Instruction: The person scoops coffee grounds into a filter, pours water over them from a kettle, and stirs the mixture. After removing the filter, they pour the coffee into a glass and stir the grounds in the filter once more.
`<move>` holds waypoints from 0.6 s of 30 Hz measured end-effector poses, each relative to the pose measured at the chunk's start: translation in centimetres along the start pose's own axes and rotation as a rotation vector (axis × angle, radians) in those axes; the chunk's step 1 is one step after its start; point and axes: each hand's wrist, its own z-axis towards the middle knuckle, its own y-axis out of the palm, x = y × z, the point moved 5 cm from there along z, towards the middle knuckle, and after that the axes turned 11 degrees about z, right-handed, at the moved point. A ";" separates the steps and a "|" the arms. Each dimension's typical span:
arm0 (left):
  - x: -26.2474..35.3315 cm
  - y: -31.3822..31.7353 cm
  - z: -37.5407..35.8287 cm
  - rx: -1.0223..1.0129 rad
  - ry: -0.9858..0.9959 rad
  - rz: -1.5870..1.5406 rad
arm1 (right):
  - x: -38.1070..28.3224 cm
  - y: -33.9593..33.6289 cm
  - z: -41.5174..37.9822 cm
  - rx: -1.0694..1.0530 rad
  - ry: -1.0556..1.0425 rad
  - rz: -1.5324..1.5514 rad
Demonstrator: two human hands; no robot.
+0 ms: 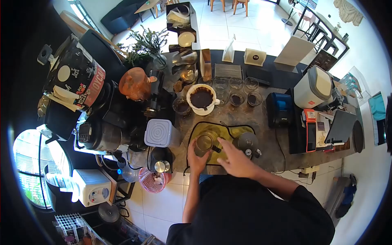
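On a yellow-green cloth [196,132] with a dark edge sits a round glass vessel [204,142], seen from above; a short dark part like a handle sticks out on its right. My left hand [197,160] is wrapped around the near left side of this vessel. Beside the dark part, my right hand [236,160] has its fingers apart and holds nothing. A dark kettle [247,141] with a round dial stands right of the vessel. Beyond the cloth is a white coffee dripper [202,99] with wet dark grounds in its filter.
Several small glasses [236,98] stand behind the dripper, some with dark coffee. An orange-topped grinder [136,83] and a lidded grey container [160,133] are at left. A black box-shaped device [279,110] sits at right. Below the counter is a pink basket [153,181].
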 end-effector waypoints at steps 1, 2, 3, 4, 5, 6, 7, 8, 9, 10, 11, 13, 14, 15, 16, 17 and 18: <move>-0.2 0.0 0.1 0.003 -0.001 0.002 | -1.5 -1.6 1.3 -0.053 0.064 0.147; -0.1 -0.1 0.2 0.022 0.012 0.011 | -2.0 -2.8 2.9 -0.103 0.129 0.293; 0.0 0.0 0.4 0.038 0.027 0.020 | -1.3 -3.8 5.0 0.008 -0.012 0.259; -0.2 0.1 0.4 0.034 0.029 0.018 | -0.1 -4.7 7.1 0.120 -0.152 0.224; -0.4 0.1 0.5 0.020 0.026 0.065 | 1.4 -5.6 9.4 0.157 -0.074 0.241; -0.5 0.0 0.6 0.008 0.024 0.114 | 2.7 -6.4 11.6 0.193 0.001 0.259; -0.2 -0.1 0.6 0.012 0.027 0.117 | 5.0 -6.4 13.6 0.178 0.114 0.295; 0.0 -0.1 0.5 -0.006 0.010 0.117 | 6.9 -6.4 15.1 0.160 0.224 0.330; 0.1 -0.1 0.5 -0.021 -0.007 0.117 | 7.0 -6.6 15.9 0.158 0.216 0.334; 0.1 -0.1 0.4 -0.012 -0.006 0.120 | 7.7 -6.1 16.4 0.048 0.347 0.428; 0.2 -0.2 0.1 0.002 -0.013 0.124 | 8.3 -5.3 16.5 -0.067 0.482 0.519; -0.2 -0.3 -0.3 0.022 -0.026 0.128 | 8.9 -4.7 16.7 -0.089 0.471 0.574; -0.5 -0.2 -0.5 0.025 -0.039 0.113 | 9.2 -4.3 16.8 -0.103 0.466 0.629; -0.6 -0.1 -0.6 0.025 -0.050 0.098 | 9.4 -4.0 16.8 -0.109 0.468 0.626; -0.6 -0.1 -0.7 0.024 -0.052 0.098 | 9.5 -3.7 16.9 -0.119 0.448 0.631; -0.7 -0.1 -0.7 0.023 -0.050 0.109 | 9.6 -3.5 16.9 -0.125 0.427 0.636; -0.7 0.0 -0.6 0.021 -0.045 0.120 | 9.9 -3.3 17.0 -0.119 0.427 0.636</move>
